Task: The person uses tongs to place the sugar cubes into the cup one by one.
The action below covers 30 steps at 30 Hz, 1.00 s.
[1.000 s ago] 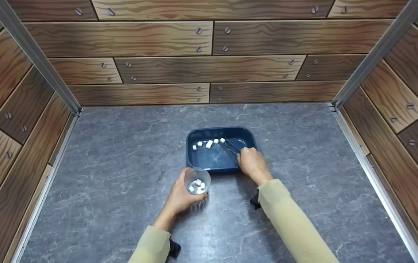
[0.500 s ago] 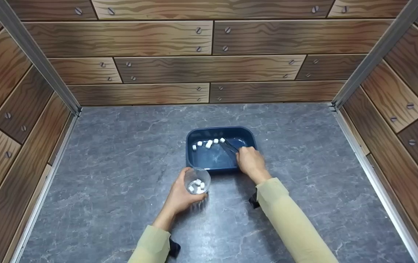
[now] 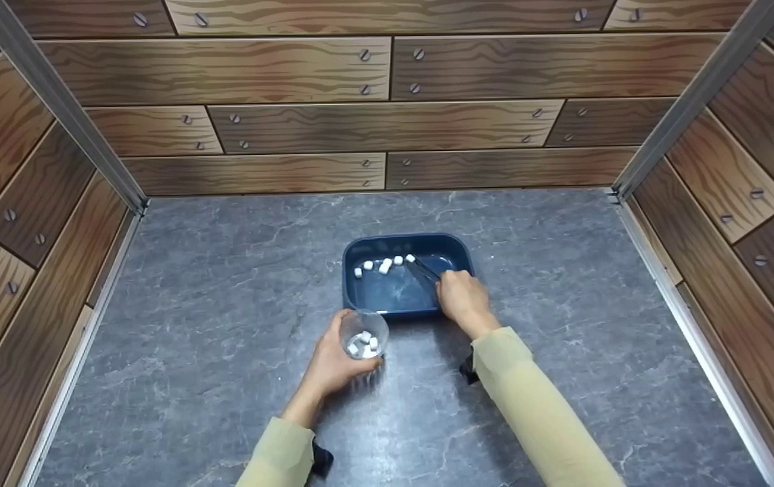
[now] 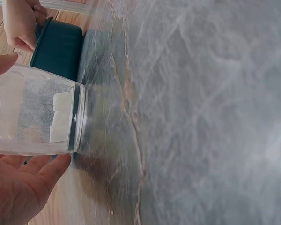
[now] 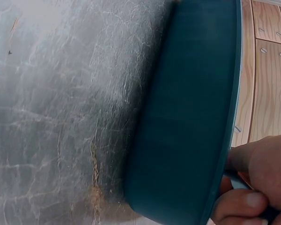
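Observation:
My left hand (image 3: 334, 358) curls round a clear cup (image 4: 33, 112) that stands on the grey surface with several white cubes (image 3: 365, 343) at its bottom. Thumb and fingers lie on opposite sides of the cup. Just beyond it sits a dark blue rectangular tub (image 3: 397, 314). My right hand (image 3: 464, 300), at the tub's right wall, grips dark tweezers (image 3: 425, 272) that reach down inside. Their tips are right at the rightmost white cube (image 3: 410, 258). More white cubes (image 3: 385, 266) lie in a loose row to its left. In the right wrist view the tub wall hides the tips.
The grey marbled tabletop (image 3: 224, 304) spreads around the cup and tub. Wood-patterned panels (image 3: 292, 128) rise at the back and both sides. Metal rails (image 3: 691, 318) run along the side edges.
The right hand has shifted very slightly left, with the tweezer tips staying at the rightmost cube. Left hand, cup and tub hold their places; the whole view drifts a little.

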Motion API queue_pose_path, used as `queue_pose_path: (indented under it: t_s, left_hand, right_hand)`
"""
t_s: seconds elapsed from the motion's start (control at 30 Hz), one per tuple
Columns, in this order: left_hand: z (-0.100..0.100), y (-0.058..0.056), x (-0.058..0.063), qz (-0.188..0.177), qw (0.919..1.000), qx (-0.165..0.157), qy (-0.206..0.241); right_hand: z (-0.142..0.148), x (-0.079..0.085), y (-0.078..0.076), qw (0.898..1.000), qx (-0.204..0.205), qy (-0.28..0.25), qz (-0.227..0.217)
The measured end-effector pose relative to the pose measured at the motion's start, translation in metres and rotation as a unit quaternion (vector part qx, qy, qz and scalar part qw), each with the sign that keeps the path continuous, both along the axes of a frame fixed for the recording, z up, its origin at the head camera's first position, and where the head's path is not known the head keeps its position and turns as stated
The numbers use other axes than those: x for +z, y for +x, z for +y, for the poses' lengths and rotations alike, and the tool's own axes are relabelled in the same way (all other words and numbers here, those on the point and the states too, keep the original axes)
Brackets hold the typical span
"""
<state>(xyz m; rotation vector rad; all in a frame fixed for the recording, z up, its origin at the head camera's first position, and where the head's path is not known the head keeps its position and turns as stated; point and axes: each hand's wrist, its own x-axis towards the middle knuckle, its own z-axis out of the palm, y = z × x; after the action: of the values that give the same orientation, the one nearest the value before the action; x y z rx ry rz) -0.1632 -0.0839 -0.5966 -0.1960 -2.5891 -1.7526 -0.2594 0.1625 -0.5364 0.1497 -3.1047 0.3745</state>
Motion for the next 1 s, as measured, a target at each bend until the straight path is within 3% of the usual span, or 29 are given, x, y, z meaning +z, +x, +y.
queue_pose_path:
  t_s: [0.57, 1.0]
  left_hand:
    - [-0.001, 0.000, 0.000, -0.006, 0.9999, -0.004, -0.007]
    - [0.001, 0.001, 0.000, 0.001, 1.0000, 0.002, -0.006]
  right_hand:
    - [-0.001, 0.000, 0.001, 1.000, -0.013, 0.010, 0.000]
    - [0.004, -0.001, 0.014, 0.999, -0.003, -0.010, 0.045]
